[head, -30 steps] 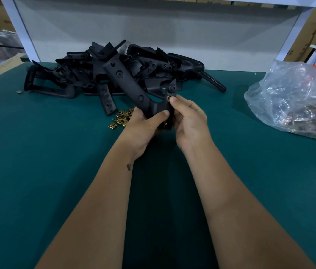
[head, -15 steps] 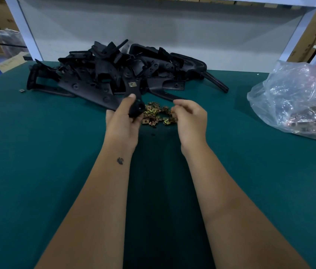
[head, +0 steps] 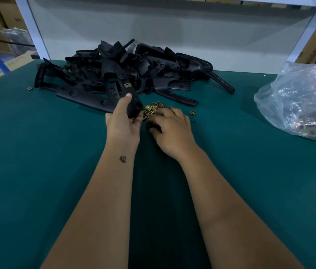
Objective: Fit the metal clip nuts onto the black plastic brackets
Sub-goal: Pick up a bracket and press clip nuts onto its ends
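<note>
We find the left hand (head: 123, 121) gripping a black bracket (head: 132, 101), thumb laid along its upper face and the fingers curled beneath; one brass clip nut (head: 127, 85) is already seated near its far end. The bracket's long axis runs away from us, tilted slightly left, toward the pile of brackets (head: 126, 72) at the far edge of the worktop (head: 37, 171). The loose clip nuts (head: 152, 109) lie in a small heap just right of the bracket. The right hand (head: 172, 129) rests palm-down on the heap's near-right side and is plainly the nearer hand. Its fingertips are curled down into the nuts, and we cannot tell whether they pinch one. A stray nut (head: 192, 112) lies just beyond the knuckles. The plastic bag (head: 296, 101) at the right edge is cut off, its contents indistinct
</note>
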### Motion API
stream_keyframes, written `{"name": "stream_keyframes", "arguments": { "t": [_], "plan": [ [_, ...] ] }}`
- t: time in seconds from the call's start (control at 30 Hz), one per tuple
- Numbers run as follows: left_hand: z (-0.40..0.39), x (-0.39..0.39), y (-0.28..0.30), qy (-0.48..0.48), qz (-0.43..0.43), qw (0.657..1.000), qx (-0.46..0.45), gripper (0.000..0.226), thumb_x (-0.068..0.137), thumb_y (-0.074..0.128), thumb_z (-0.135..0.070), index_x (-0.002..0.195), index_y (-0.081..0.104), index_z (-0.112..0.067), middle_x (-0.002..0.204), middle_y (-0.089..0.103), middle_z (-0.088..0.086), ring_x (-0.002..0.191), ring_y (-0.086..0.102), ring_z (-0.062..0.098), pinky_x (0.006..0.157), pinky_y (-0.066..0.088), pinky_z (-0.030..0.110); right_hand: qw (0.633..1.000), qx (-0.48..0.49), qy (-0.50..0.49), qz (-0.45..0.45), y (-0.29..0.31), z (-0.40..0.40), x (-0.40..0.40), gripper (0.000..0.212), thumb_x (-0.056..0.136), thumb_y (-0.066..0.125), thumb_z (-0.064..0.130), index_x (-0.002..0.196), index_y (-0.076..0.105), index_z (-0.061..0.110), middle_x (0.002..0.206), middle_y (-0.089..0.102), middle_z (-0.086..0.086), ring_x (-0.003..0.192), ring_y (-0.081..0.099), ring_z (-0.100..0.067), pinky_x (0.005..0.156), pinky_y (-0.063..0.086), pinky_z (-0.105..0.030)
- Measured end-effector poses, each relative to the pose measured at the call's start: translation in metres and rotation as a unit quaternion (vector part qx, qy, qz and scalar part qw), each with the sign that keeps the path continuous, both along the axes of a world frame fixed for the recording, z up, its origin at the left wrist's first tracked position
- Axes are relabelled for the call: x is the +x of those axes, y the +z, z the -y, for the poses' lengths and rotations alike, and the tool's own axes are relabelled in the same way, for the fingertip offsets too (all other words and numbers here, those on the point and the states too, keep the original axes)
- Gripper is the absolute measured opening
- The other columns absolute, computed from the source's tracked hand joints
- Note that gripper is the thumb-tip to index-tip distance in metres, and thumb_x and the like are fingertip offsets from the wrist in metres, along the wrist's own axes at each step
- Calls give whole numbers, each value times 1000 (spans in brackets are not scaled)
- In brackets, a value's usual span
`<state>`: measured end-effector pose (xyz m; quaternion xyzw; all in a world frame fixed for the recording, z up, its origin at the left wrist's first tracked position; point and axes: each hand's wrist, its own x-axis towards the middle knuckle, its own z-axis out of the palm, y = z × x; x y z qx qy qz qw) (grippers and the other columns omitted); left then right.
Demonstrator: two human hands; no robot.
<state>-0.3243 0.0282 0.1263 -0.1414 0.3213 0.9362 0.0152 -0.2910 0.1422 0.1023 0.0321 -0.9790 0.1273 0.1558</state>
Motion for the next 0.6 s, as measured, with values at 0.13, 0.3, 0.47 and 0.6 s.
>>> {"name": "stream_keyframes", "arguments": {
  "t": [0.13, 0.3, 0.47, 0.6],
  "plan": [
    [-3, -1, -2, -15, -4, 1000, -16, 52, 89, 70, -12, 135, 47, 0, 100, 56, 12, 81, 55, 20, 57, 52, 21, 999, -37, -22, -32, 1, -2, 1, 29, 94, 59, 28, 122, 66, 24, 132, 53, 3, 127, 32, -22, 100, 19, -31],
    [-4, -2, -3, -30, 0, 1000, -9, 38, 90, 69, -11, 122, 51, -5, 97, 56, 12, 76, 53, 19, 55, 51, 21, 997, -53, -34, -37, 0, -3, 0, 24, 92, 62, 28, 115, 70, 23, 128, 54, 2, 123, 34, -23, 96, 21, -31],
    [-4, -3, -4, -42, -8, 999, -9, 41, 90, 69, -12, 126, 52, -4, 100, 59, 12, 81, 58, 21, 56, 53, 22, 990, -104, -26, -87, 3, -1, 0, 12, 88, 67, 16, 100, 69, 17, 106, 62, 2, 108, 48, -22, 93, 33, -31],
    [-5, -2, -5, -83, -21, 996, -30, 20, 91, 68, -13, 107, 57, -6, 92, 60, 9, 79, 58, 20, 58, 54, 22, 902, -417, -32, -110, 11, -2, 5, 17, 91, 62, 4, 98, 66, 19, 88, 62, 11, 81, 59, 3, 72, 46, -11]
  ]
}}
